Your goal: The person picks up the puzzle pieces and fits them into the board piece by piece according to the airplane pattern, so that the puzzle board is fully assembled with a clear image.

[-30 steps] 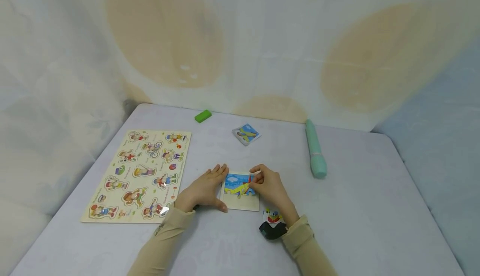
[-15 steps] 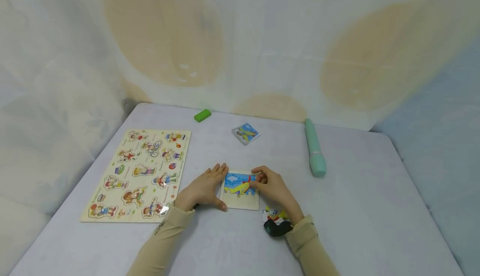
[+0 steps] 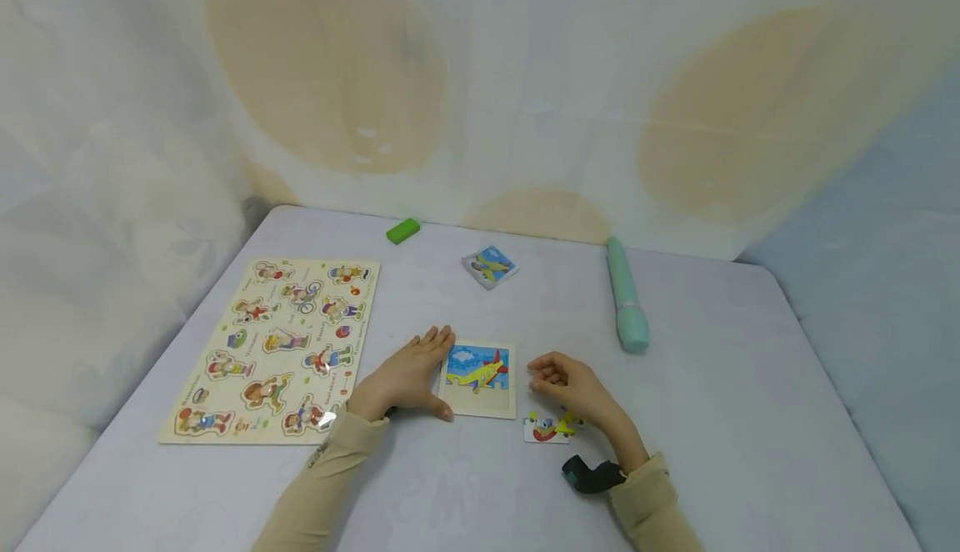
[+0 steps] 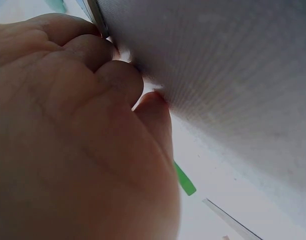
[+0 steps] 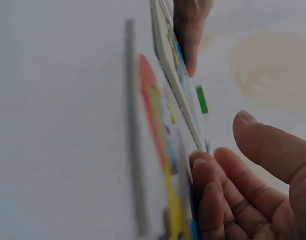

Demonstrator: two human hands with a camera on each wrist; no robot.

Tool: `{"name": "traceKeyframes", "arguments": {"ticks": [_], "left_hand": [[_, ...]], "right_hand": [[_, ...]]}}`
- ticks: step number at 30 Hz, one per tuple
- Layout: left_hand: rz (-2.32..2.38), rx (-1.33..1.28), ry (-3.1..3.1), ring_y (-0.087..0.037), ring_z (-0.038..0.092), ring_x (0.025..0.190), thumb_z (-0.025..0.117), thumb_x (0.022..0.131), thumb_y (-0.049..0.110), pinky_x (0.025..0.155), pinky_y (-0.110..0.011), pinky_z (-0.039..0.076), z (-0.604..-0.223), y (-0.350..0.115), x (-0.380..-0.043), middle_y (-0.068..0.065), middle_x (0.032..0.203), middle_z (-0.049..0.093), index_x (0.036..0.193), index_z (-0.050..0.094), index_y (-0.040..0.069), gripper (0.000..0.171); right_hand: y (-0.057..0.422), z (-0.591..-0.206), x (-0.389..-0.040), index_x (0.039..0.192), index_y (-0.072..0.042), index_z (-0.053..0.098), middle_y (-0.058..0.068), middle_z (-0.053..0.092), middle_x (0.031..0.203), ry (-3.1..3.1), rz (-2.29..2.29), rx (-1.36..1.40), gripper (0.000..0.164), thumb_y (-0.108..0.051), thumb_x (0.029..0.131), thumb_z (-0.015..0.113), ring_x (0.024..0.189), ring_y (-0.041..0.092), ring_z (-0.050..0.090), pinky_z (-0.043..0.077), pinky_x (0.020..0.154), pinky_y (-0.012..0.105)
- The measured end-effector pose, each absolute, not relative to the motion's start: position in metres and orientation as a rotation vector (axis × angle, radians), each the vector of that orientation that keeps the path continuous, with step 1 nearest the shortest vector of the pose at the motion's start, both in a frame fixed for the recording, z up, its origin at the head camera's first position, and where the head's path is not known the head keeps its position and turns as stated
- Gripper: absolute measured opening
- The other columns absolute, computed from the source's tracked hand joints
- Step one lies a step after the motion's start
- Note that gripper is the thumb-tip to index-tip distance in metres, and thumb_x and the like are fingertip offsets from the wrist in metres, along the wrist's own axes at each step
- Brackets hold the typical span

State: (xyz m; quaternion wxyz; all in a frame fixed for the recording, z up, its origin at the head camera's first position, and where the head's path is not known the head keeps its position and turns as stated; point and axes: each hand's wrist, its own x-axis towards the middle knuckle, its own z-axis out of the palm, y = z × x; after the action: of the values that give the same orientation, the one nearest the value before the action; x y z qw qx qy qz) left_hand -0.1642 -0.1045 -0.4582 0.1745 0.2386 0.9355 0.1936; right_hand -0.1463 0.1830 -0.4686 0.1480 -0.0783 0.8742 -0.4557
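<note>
A small jigsaw board (image 3: 480, 406) lies mid-table in the head view. Its upper part shows a yellow and red airplane on blue; the lower strip is bare wood. My left hand (image 3: 408, 377) rests at the board's left edge with spread fingers, thumb near the lower left corner. Right of the board, my right hand (image 3: 573, 385) hovers with loosely bent fingers and nothing visible between them. Just under it lie loose red and yellow jigsaw pieces (image 3: 546, 429). The right wrist view shows those pieces blurred, close to the fingers (image 5: 253, 155); the thumb stands apart.
A large wooden board with sports figures (image 3: 307, 378) lies at the left. Toward the back are a green block (image 3: 403, 231) and a square airplane picture (image 3: 491, 268). A long pale green object with a thicker near end (image 3: 627, 298) lies at the right.
My right hand has come off the airplane picture and moved right and slightly down, over the loose pieces. The airplane's red tail part is now uncovered. My left hand has stayed put.
</note>
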Motion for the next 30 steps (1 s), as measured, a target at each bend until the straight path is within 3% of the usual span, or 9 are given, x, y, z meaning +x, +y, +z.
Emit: {"name": "traceKeyframes", "arguments": {"ticks": [5, 10, 13, 20, 25, 30], "left_hand": [[0.556, 0.668, 2.653, -0.031, 0.011, 0.151, 0.088, 0.063, 0.043, 0.124, -0.048, 0.013, -0.457, -0.105, -0.164, -0.014, 0.162, 0.017, 0.153, 0.023, 0.001, 0.119], [0.562, 0.668, 2.651, -0.032, 0.012, 0.151, 0.089, 0.063, 0.043, 0.124, -0.048, 0.013, -0.456, -0.105, -0.164, -0.014, 0.162, 0.018, 0.153, 0.023, 0.001, 0.119], [0.559, 0.669, 2.649, -0.032, 0.011, 0.151, 0.089, 0.063, 0.043, 0.124, -0.048, 0.013, -0.458, -0.105, -0.164, -0.014, 0.162, 0.017, 0.153, 0.023, 0.001, 0.119], [0.546, 0.669, 2.647, -0.031, 0.011, 0.151, 0.088, 0.063, 0.044, 0.124, -0.048, 0.012, -0.458, -0.104, -0.163, -0.014, 0.162, 0.015, 0.153, 0.022, 0.001, 0.120], [0.556, 0.662, 2.647, -0.031, 0.009, 0.152, 0.088, 0.063, 0.043, 0.124, -0.048, 0.012, -0.456, -0.104, -0.164, -0.013, 0.162, 0.014, 0.153, 0.021, 0.002, 0.120], [0.575, 0.667, 2.636, -0.031, 0.009, 0.152, 0.088, 0.063, 0.042, 0.124, -0.048, 0.012, -0.457, -0.103, -0.163, -0.014, 0.162, 0.014, 0.153, 0.021, 0.002, 0.120]], "right_hand": [[0.193, -0.474, -0.130, 0.114, -0.008, 0.064, 0.002, 0.069, 0.101, 2.490, -1.323, -0.294, 0.029, -0.020, 0.088, 0.070, 0.087, 0.012, 0.058, 0.049, 0.075, 0.018], [0.194, -0.480, -0.116, 0.122, -0.012, 0.061, -0.003, 0.069, 0.104, 2.493, -1.300, -0.459, 0.050, -0.022, 0.077, 0.081, 0.100, 0.015, 0.057, 0.048, 0.090, 0.024], [0.191, -0.483, -0.111, 0.124, -0.015, 0.060, -0.008, 0.065, 0.103, 2.545, -1.227, -0.526, 0.058, -0.023, 0.072, 0.085, 0.102, 0.014, 0.055, 0.048, 0.093, 0.026], [0.185, -0.478, -0.104, 0.115, -0.018, 0.064, -0.007, 0.064, 0.113, 2.616, -1.142, -0.609, 0.047, -0.008, 0.073, 0.082, 0.106, 0.014, 0.058, 0.050, 0.096, 0.031], [0.181, -0.470, -0.104, 0.118, -0.016, 0.062, -0.005, 0.064, 0.109, 2.619, -1.135, -0.627, 0.049, -0.002, 0.074, 0.080, 0.096, 0.011, 0.058, 0.053, 0.085, 0.024], [0.186, -0.467, -0.108, 0.115, -0.016, 0.065, -0.006, 0.065, 0.098, 2.674, -1.111, -0.568, 0.046, -0.001, 0.074, 0.080, 0.085, 0.008, 0.053, 0.048, 0.071, 0.019]]}}
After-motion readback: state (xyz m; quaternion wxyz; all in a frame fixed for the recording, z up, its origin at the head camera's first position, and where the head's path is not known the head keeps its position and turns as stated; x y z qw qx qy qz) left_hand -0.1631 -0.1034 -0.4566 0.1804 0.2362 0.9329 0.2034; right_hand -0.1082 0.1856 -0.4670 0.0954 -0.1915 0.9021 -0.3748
